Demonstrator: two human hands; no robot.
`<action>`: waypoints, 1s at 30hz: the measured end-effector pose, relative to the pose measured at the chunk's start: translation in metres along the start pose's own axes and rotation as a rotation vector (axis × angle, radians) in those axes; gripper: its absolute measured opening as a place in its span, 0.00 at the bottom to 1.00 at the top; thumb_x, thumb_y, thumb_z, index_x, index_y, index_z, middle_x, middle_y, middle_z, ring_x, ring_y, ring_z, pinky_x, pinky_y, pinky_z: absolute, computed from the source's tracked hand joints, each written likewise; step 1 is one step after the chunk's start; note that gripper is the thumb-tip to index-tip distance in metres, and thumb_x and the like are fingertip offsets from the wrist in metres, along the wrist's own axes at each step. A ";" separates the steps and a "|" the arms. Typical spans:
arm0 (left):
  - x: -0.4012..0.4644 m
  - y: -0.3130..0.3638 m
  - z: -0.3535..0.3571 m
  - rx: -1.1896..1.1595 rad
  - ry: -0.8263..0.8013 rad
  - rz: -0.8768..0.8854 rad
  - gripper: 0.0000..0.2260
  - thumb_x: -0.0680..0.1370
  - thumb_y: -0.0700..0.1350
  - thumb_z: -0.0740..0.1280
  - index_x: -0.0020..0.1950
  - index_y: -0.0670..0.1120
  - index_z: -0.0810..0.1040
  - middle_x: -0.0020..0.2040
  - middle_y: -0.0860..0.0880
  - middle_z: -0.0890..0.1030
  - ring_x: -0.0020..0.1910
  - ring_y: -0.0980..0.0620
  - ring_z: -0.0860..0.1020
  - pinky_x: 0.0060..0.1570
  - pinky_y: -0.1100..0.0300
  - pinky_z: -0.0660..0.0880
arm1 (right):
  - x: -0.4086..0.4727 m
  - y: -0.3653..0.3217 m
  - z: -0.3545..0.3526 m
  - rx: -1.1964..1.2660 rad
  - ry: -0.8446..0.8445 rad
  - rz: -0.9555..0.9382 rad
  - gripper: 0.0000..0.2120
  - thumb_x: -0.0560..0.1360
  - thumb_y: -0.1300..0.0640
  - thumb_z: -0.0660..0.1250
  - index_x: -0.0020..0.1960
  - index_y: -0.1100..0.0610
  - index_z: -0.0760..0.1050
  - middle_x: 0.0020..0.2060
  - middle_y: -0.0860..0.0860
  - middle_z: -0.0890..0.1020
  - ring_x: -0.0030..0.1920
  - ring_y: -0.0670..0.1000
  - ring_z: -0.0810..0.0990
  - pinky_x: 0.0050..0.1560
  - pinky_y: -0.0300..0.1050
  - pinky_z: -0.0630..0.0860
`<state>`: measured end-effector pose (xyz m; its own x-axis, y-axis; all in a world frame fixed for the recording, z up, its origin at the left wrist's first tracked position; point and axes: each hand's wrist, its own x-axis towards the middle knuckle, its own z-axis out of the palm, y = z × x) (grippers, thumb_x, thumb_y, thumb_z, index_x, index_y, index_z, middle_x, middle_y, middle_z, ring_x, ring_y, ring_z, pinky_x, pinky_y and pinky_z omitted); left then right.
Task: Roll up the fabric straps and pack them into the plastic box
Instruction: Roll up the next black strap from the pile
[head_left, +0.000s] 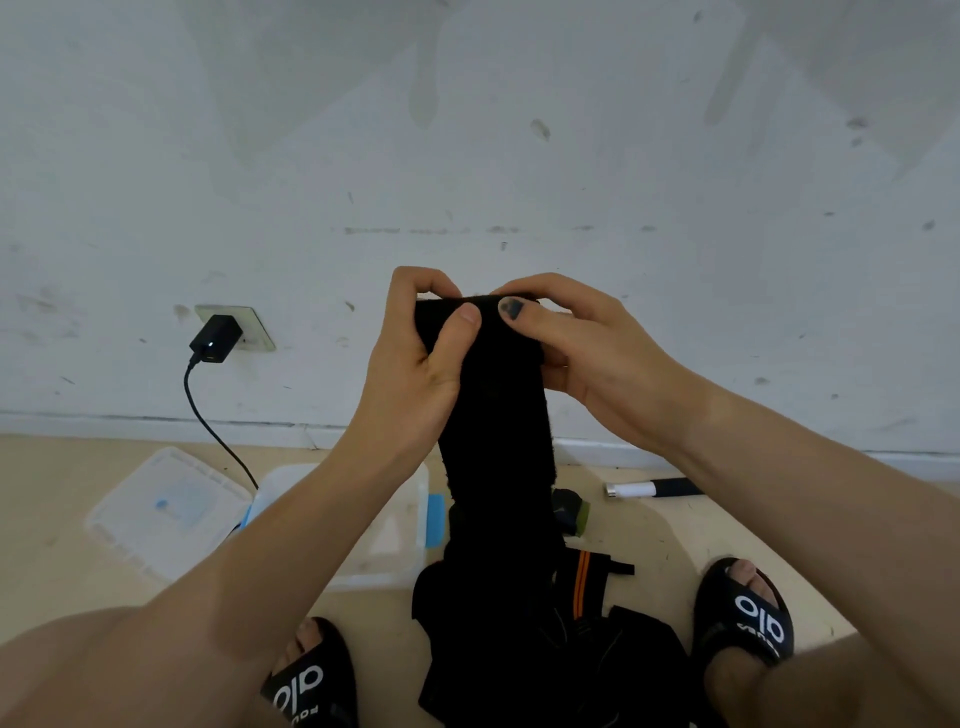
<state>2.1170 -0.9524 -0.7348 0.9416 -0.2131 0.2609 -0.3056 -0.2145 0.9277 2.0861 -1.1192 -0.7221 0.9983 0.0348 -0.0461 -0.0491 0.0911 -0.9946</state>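
Black fabric strap (493, 415), top end pinched by left hand (421, 358), right hand (587, 353)

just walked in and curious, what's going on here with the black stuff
A person is holding up the top end of a wide black fabric strap, the left hand and right hand both pinching it, apparently to start rolling it. The rest hangs down to a pile of black straps on the floor between their feet. The clear plastic box sits open behind the left arm, its lid lying beside it.
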 end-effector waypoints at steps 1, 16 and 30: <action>-0.001 0.000 0.001 -0.015 -0.003 -0.029 0.05 0.85 0.47 0.60 0.59 0.49 0.68 0.43 0.52 0.76 0.37 0.63 0.77 0.35 0.69 0.73 | 0.000 0.000 -0.001 -0.016 0.002 -0.016 0.10 0.82 0.58 0.66 0.61 0.59 0.79 0.51 0.64 0.82 0.49 0.55 0.84 0.53 0.50 0.83; 0.003 -0.002 -0.005 -0.052 -0.017 -0.156 0.10 0.84 0.55 0.61 0.58 0.50 0.72 0.48 0.54 0.80 0.40 0.64 0.80 0.38 0.68 0.76 | -0.001 0.003 -0.001 -0.078 0.016 -0.064 0.14 0.78 0.65 0.71 0.61 0.56 0.78 0.58 0.64 0.79 0.54 0.58 0.84 0.57 0.53 0.83; 0.005 -0.002 -0.007 -0.156 -0.149 -0.058 0.04 0.84 0.48 0.60 0.58 0.54 0.69 0.50 0.49 0.76 0.43 0.57 0.78 0.38 0.63 0.77 | -0.002 0.002 0.000 0.004 -0.060 0.020 0.10 0.83 0.57 0.66 0.64 0.55 0.76 0.48 0.55 0.84 0.49 0.54 0.85 0.50 0.46 0.82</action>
<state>2.1239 -0.9464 -0.7336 0.9219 -0.3460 0.1745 -0.2152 -0.0827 0.9731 2.0837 -1.1187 -0.7239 0.9935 0.0964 -0.0598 -0.0689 0.0941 -0.9932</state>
